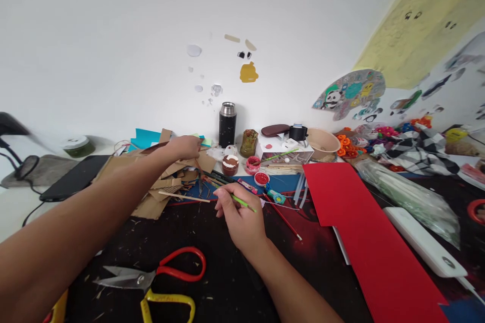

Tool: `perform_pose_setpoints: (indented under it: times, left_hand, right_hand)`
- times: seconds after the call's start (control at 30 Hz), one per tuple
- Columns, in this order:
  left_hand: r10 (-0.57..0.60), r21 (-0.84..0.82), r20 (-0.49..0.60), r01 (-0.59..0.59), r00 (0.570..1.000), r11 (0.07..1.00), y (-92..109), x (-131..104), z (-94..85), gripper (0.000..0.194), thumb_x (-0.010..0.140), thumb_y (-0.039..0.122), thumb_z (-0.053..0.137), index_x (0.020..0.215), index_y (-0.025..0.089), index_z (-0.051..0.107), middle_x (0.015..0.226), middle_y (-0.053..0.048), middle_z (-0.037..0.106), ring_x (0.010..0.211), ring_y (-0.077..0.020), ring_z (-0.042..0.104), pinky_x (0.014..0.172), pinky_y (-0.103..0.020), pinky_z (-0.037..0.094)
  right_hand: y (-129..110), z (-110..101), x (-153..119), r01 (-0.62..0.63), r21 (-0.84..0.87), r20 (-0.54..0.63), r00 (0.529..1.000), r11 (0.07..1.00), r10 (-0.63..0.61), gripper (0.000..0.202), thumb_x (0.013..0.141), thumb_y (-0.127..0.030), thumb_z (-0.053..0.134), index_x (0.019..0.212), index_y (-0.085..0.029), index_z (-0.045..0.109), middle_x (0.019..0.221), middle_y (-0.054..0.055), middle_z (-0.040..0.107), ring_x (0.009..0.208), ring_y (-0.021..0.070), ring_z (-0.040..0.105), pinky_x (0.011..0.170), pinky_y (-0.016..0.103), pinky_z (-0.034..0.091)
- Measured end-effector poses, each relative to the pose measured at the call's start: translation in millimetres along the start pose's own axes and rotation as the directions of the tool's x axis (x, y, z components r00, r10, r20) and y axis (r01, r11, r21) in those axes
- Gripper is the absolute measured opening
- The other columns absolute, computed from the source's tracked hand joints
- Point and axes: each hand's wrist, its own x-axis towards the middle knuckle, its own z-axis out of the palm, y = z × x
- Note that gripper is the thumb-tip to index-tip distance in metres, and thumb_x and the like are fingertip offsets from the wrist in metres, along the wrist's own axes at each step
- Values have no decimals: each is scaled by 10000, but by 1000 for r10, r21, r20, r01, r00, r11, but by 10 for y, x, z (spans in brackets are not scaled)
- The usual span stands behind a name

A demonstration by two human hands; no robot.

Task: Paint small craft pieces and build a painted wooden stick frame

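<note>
My right hand [244, 219] is above the dark table, its fingers closed round a slim green stick [244, 204] that looks like a brush or pencil handle. Stretched far forward, my left hand [185, 147] is over the back of a heap of cut cardboard [161, 197]; its fingers are mostly hidden from me. Just beyond it lie bits of green and yellow paper. A jar of brown paint [230, 165] stands to its right, and two small pots of red paint [261, 178] sit beyond my right hand. A pale wooden stick [184, 196] lies across the cardboard's front edge.
Large scissors [146, 278] with red and yellow handles lie open in front. A black flask [227, 126] stands by the wall. Red card [348, 212], a white power strip [424, 242] and a plastic-wrapped bundle [413, 197] lie to the right. A black phone [76, 177] is at left.
</note>
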Motion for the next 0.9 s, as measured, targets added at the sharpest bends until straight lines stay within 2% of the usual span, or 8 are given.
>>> perform_pose_setpoints:
  times: [0.1,0.17,0.27,0.37,0.47,0.63,0.73,0.9]
  left_hand:
    - [-4,-36,-85,1,996,999,-19,-33,3,279,948,435,685,1067,191,746,1105,-131,796,1039,-318,744,864,-398,553]
    - [10,-67,-145,-20,989,998,-25,-90,21,308,907,452,641,1041,197,751,1103,-159,808,1047,-349,746,831,-375,519]
    - [67,-119,-207,-93,976,988,-38,-205,69,407,878,499,591,1099,204,765,1136,-144,812,1029,-326,742,833,-358,510]
    - [93,-170,-239,-136,967,976,-99,-305,82,414,855,507,571,1069,220,778,1085,-99,824,973,-291,740,827,-338,514]
    - [60,-207,-273,-120,960,971,-223,-391,28,392,841,505,567,1007,217,775,1019,-92,827,943,-293,735,818,-341,520]
    - [-2,-218,-322,-72,947,973,-348,-623,7,382,864,496,569,1018,209,769,1050,-132,805,915,-309,730,771,-363,521]
    - [101,-176,-349,-171,932,969,-264,-770,120,356,922,457,546,1080,232,772,1097,-109,801,953,-299,734,808,-361,536]
    - [286,-106,-354,-342,891,934,-6,-850,330,254,915,332,599,1075,239,774,1180,-106,782,1169,-318,701,1022,-398,526]
  right_hand:
    - [-3,-10,5,-10,9,-2,1000,1000,10,265,1057,-398,621,909,-214,740,687,0,692,548,140,673,543,233,516]
    - [-13,-17,8,-16,12,-3,1000,1000,16,278,1059,-407,619,907,-210,744,684,2,694,546,140,674,540,232,518]
    - [-33,-28,17,-16,23,-12,1000,1000,16,294,1059,-423,617,912,-207,753,679,5,694,541,140,672,531,231,519]
    - [-49,-37,27,-5,24,-29,1000,1000,5,301,1055,-434,623,905,-209,755,683,7,693,539,140,670,521,231,520]
    - [-51,-40,32,5,16,-35,999,1000,-4,295,1055,-421,621,897,-210,753,690,6,690,541,135,669,524,230,521]
    - [-40,-34,25,-16,22,-25,1000,1000,17,293,1054,-434,623,911,-213,752,696,10,697,549,140,674,515,231,518]
    - [-41,-39,24,-13,24,-33,999,1000,14,316,1057,-455,622,902,-212,750,698,12,698,551,140,673,512,231,511]
    - [-20,-74,51,2,42,-78,997,999,1,334,1066,-480,628,919,-205,747,677,5,689,550,135,660,515,229,495]
